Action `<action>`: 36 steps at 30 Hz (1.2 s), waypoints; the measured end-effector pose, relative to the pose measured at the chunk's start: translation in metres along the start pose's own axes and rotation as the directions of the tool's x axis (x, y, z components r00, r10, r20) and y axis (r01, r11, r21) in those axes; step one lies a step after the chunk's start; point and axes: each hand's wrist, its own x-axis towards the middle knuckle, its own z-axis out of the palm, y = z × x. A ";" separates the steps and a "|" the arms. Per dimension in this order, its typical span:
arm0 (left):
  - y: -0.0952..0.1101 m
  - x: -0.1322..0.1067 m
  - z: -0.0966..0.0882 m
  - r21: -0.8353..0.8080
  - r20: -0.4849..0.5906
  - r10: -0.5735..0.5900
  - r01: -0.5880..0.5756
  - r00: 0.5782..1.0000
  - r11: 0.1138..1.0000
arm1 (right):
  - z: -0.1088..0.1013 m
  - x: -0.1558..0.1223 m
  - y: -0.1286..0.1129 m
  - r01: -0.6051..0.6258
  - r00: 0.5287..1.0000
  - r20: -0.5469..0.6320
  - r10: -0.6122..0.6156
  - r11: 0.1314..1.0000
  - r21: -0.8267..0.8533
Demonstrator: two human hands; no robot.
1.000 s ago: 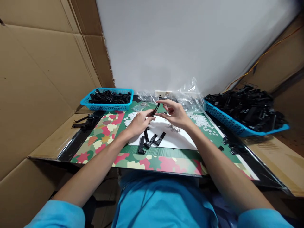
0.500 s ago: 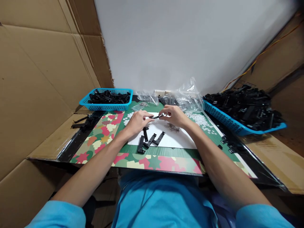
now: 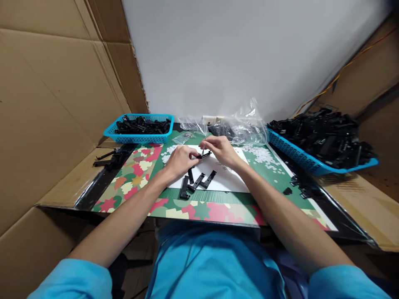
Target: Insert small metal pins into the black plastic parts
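- Left hand (image 3: 181,160) low over the table, fingers curled, thumb and forefinger pinching the left end of a small black plastic strip (image 3: 204,155).
- Right hand (image 3: 220,150) meets it from 3 o'clock, fingertips pressed together on the strip's other end. Whether something tiny sits between them, I cannot tell.
- The strip hangs between both hands, just above a white paper sheet (image 3: 229,179).
- At 6 o'clock from the hands, a few loose black strips (image 3: 197,182) lie scattered on the sheet, some touching.
- Under the sheet is a green, red and cream camouflage-patterned mat (image 3: 134,174) that covers the tabletop.
- At 2 o'clock, a spill of small white discs (image 3: 263,155) on the mat; another patch at 10 o'clock, near the left hand.
- At 12 o'clock, crumpled clear plastic bags (image 3: 247,124) against the back edge.
- At 10 o'clock, a shallow blue plastic basket (image 3: 137,136) holds black parts.
- At 3 o'clock, a larger blue basket (image 3: 289,150) carries a heaped pile of black plastic parts (image 3: 324,137); stray black bits (image 3: 299,191) lie on the table beside it.
- At 9 o'clock, more black pieces (image 3: 109,160) at the table's left edge.
- Room: a brown cardboard panel (image 3: 46,104) walls off the left, a plain grey wall (image 3: 233,54) stands behind, and an orange cable (image 3: 343,68) runs down at the right.
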 end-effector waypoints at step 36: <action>-0.003 -0.002 0.002 0.184 0.057 0.084 -0.093 0.995 0.978 | 0.013 -0.001 0.000 -0.047 0.997 -0.073 0.037 0.989 -0.141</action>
